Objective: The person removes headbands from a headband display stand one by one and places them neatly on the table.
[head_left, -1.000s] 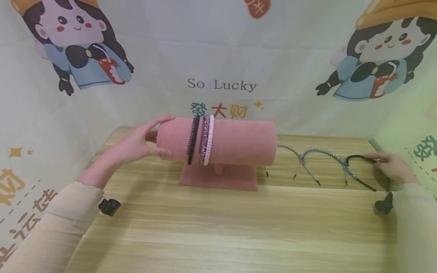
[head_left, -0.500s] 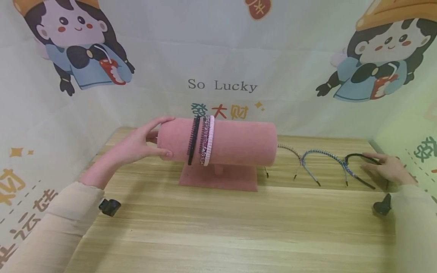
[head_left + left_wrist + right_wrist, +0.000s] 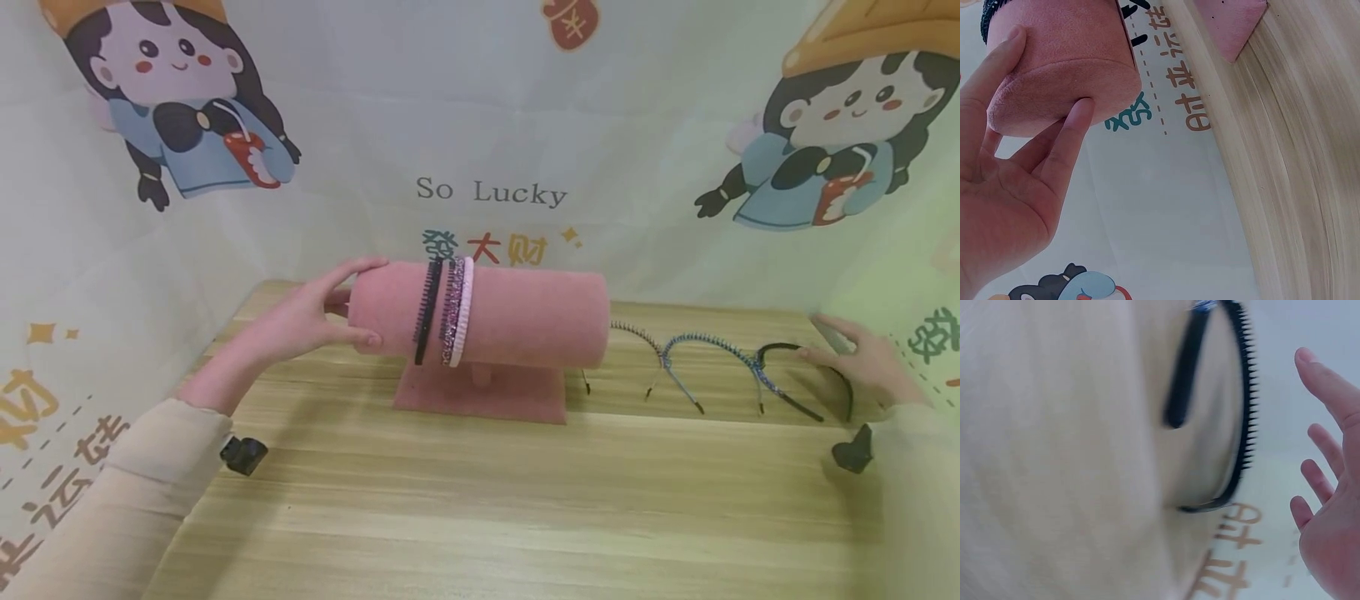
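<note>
My left hand point(image 3: 311, 312) grips the left end of a pink plush headband display stand point(image 3: 536, 312), thumb at the front. The left wrist view shows fingertips point(image 3: 1082, 109) against its round end face. Around the roll sit a black toothed headband point(image 3: 427, 312), a glittery purple one point(image 3: 452, 312) and a pale ribbed one point(image 3: 465, 312). At the far right my right hand point(image 3: 870, 362) holds nothing, its fingers spread. Just beside it a black toothed headband point(image 3: 1247, 412) lies on the table; in the right wrist view a gap separates them.
A blue headband point(image 3: 705, 337) and a brownish one point(image 3: 633, 327) lie in a row right of the stand, partly overlapping their neighbours. The wooden table point(image 3: 480, 500) ends at a printed cloth backdrop point(image 3: 637, 167). A black clip-like device point(image 3: 243, 455) is by the left sleeve.
My right hand, earlier at the black headband, has come off it and moved slightly right, fingers spreading. The left hand keeps its hold on the stand. The head view has shifted slightly.
</note>
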Motion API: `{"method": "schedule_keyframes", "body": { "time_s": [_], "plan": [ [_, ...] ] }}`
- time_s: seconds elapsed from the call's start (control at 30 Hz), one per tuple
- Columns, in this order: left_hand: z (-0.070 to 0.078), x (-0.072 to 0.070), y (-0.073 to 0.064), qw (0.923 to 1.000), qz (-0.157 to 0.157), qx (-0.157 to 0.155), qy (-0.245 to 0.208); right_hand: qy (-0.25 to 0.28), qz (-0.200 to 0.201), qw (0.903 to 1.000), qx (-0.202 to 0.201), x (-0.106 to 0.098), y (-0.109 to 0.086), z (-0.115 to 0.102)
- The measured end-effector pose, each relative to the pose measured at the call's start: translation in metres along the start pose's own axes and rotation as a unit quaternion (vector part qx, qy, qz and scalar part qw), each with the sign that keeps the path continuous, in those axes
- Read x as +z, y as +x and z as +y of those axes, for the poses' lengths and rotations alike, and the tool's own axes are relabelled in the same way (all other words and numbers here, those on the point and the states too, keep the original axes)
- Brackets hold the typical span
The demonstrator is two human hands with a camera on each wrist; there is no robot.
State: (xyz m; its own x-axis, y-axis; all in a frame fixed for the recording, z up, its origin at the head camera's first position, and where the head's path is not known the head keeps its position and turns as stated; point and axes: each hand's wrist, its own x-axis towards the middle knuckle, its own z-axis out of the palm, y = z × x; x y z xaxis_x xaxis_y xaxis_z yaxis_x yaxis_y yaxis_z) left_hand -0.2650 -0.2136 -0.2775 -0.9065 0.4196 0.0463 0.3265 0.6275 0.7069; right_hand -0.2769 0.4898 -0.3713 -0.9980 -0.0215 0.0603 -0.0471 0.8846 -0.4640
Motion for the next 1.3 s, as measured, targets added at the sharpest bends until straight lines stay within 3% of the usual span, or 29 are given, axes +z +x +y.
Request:
{"method": "schedule_keyframes", "body": {
  "time_s": [0.37, 0.87, 1.3],
  "plan": [
    [0.000, 0.000, 0.000, 0.9999, -0.006, 0.004, -0.008, -0.028, 0.117, 0.9912, -0.056, -0.026, 0.011, -0.041],
    [0.000, 0.000, 0.001, 0.9999, -0.003, 0.009, 0.007, -0.009, 0.169, 0.9829, -0.072, -0.051, 0.017, -0.122],
    [0.000, -0.001, 0.001, 1.0000, -0.005, -0.001, 0.003, 0.017, 0.214, 0.9640, -0.157, -0.055, 0.007, -0.204]
  ]
}}
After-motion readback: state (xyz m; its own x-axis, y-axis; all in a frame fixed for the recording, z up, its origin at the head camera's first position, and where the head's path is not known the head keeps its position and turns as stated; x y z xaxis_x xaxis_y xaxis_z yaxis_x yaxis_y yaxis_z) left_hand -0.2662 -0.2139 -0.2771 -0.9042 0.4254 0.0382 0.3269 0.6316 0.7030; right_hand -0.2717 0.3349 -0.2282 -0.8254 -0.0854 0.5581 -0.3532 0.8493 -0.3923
